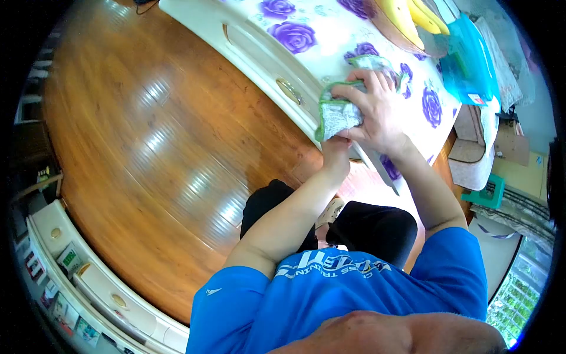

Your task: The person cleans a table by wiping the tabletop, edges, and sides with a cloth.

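Note:
A grey cloth with a green edge (342, 116) lies bunched over the near edge of the table (330, 62), which has a white cover with purple roses. My right hand (377, 106) rests on top of this cloth, its fingers bent over it and pressing into it. Just below the cloth, at the table's edge, is my left hand (337, 147); its fingers are hidden under the cloth and behind the right hand.
A clear bowl of bananas (401, 23) stands on the table at the top, beside a teal plastic container (471, 59). Drawers with handles (289, 91) line the table's side. A green stool (488, 192) is at the right, a white cabinet (100, 283) at lower left.

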A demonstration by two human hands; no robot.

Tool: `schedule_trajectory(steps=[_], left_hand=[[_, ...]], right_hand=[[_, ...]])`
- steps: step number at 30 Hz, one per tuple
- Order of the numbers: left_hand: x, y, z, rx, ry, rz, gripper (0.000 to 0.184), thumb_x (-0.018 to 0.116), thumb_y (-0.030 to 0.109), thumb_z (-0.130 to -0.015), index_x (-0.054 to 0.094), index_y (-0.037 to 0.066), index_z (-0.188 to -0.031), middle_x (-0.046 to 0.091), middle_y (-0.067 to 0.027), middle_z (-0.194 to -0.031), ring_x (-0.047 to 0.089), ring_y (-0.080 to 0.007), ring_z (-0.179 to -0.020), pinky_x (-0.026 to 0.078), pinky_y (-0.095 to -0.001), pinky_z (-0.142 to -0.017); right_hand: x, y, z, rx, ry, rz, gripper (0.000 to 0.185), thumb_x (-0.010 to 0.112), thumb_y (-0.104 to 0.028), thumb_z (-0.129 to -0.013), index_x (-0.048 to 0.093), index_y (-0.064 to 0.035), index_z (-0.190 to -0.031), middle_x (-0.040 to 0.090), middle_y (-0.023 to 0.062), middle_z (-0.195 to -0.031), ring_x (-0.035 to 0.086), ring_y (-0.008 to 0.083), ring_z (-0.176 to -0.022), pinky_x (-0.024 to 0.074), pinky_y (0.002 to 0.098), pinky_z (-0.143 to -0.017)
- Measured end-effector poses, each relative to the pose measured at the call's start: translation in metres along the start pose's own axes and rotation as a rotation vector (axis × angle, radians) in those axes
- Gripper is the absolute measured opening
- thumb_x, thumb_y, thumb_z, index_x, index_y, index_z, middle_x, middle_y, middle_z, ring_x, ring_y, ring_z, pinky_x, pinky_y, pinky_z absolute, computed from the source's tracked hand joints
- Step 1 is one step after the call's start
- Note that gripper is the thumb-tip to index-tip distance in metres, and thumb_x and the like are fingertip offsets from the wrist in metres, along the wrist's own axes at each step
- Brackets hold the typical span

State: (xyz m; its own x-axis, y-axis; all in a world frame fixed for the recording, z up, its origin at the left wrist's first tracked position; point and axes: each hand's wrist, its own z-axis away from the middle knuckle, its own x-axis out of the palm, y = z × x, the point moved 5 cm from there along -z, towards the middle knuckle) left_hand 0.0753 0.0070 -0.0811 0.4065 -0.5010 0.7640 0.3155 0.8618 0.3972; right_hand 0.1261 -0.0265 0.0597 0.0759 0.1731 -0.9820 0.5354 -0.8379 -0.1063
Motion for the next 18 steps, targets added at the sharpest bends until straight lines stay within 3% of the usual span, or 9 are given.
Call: schedule_trajectory(steps=[4, 5, 8, 9, 11, 12, 14, 16, 18], left_hand=[[0.002, 0.006, 0.002, -0.139, 0.117, -0.041, 0.022, 0.045, 0.035, -0.099, 0.041, 0.014, -0.091, 0.041, 0.0043, -0.069, 0.034, -0.0021, -0.054, 0.027, -0.0193, -0.048], [0.001, 0.006, 0.001, -0.126, 0.113, -0.112, 0.030, 0.043, 0.039, -0.099, 0.041, 0.010, -0.093, 0.043, 0.0028, -0.071, 0.037, -0.0038, -0.057, 0.031, -0.0211, -0.050], [-0.005, 0.002, -0.005, -0.099, 0.078, -0.159, 0.040, 0.040, 0.045, -0.100, 0.041, 0.005, -0.094, 0.044, 0.0010, -0.071, 0.040, -0.0056, -0.059, 0.035, -0.0224, -0.053], [-0.009, -0.004, -0.010, -0.095, 0.027, -0.161, 0.041, 0.041, 0.045, -0.099, 0.042, 0.005, -0.093, 0.044, 0.0013, -0.069, 0.039, -0.0056, -0.057, 0.034, -0.0225, -0.051], [-0.013, -0.002, -0.019, -0.081, -0.019, -0.172, 0.041, 0.041, 0.046, -0.099, 0.043, 0.005, -0.092, 0.044, 0.0016, -0.067, 0.039, -0.0056, -0.056, 0.032, -0.0225, -0.050], [-0.013, 0.001, -0.020, -0.100, -0.076, -0.163, 0.041, 0.041, 0.046, -0.099, 0.043, 0.006, -0.091, 0.042, 0.0022, -0.065, 0.038, -0.0058, -0.054, 0.030, -0.0226, -0.048], [-0.011, 0.003, -0.020, -0.135, -0.141, -0.160, 0.041, 0.040, 0.046, -0.099, 0.044, 0.007, -0.090, 0.041, 0.0028, -0.063, 0.036, -0.0059, -0.052, 0.028, -0.0227, -0.045], [-0.009, 0.015, -0.019, -0.068, 0.134, -0.033, 0.038, 0.038, 0.047, -0.099, 0.045, 0.011, -0.087, 0.036, 0.0073, -0.053, 0.028, -0.0039, -0.043, 0.018, -0.0209, -0.039], [-0.013, 0.027, -0.022, -0.089, 0.154, -0.011, 0.038, 0.036, 0.045, -0.100, 0.046, 0.009, -0.094, 0.042, 0.0033, -0.064, 0.037, -0.0065, -0.052, 0.027, -0.0225, -0.044]], right_hand=[[0.024, 0.006, -0.056, 0.084, 0.004, 0.052, 0.042, 0.067, -0.053, -0.076, 0.066, -0.0206, -0.103, 0.055, 0.0087, -0.111, 0.051, 0.0268, -0.110, 0.0368, 0.0475, -0.090], [0.027, 0.001, -0.077, 0.014, 0.158, 0.073, 0.037, 0.069, -0.047, -0.076, 0.065, -0.0157, -0.096, 0.057, 0.0075, -0.105, 0.053, 0.0274, -0.103, 0.0383, 0.0447, -0.083], [0.041, -0.010, -0.153, 0.069, 0.190, 0.088, 0.045, 0.067, -0.052, -0.076, 0.064, -0.0155, -0.101, 0.060, 0.0067, -0.101, 0.056, 0.0271, -0.101, 0.0410, 0.0426, -0.083], [0.046, -0.011, -0.177, 0.126, 0.217, 0.103, 0.032, 0.064, -0.035, -0.077, 0.067, -0.0140, -0.102, 0.063, 0.0136, -0.096, 0.060, 0.0324, -0.093, 0.0453, 0.0494, -0.078], [0.047, -0.012, -0.200, 0.141, 0.177, 0.077, 0.036, 0.063, -0.042, -0.077, 0.067, -0.0138, -0.099, 0.064, 0.0133, -0.096, 0.061, 0.0318, -0.093, 0.0451, 0.0506, -0.077], [0.047, -0.013, -0.202, 0.164, 0.122, 0.061, 0.041, 0.063, -0.049, -0.076, 0.067, -0.0136, -0.096, 0.065, 0.0130, -0.096, 0.061, 0.0313, -0.092, 0.0450, 0.0518, -0.076], [0.041, -0.011, -0.176, 0.119, 0.114, 0.069, 0.040, 0.064, -0.049, -0.076, 0.067, -0.0121, -0.091, 0.065, 0.0125, -0.094, 0.061, 0.0308, -0.092, 0.0459, 0.0490, -0.078], [0.040, -0.010, -0.126, -0.091, 0.147, 0.039, 0.041, 0.071, -0.045, -0.072, 0.063, -0.0135, -0.097, 0.060, 0.0066, -0.094, 0.056, 0.0277, -0.095, 0.0417, 0.0403, -0.081], [0.024, -0.007, -0.067, -0.093, 0.166, -0.013, 0.036, 0.077, -0.033, -0.065, 0.061, -0.0115, -0.089, 0.058, 0.0072, -0.089, 0.056, 0.0280, -0.089, 0.0418, 0.0394, -0.078]])
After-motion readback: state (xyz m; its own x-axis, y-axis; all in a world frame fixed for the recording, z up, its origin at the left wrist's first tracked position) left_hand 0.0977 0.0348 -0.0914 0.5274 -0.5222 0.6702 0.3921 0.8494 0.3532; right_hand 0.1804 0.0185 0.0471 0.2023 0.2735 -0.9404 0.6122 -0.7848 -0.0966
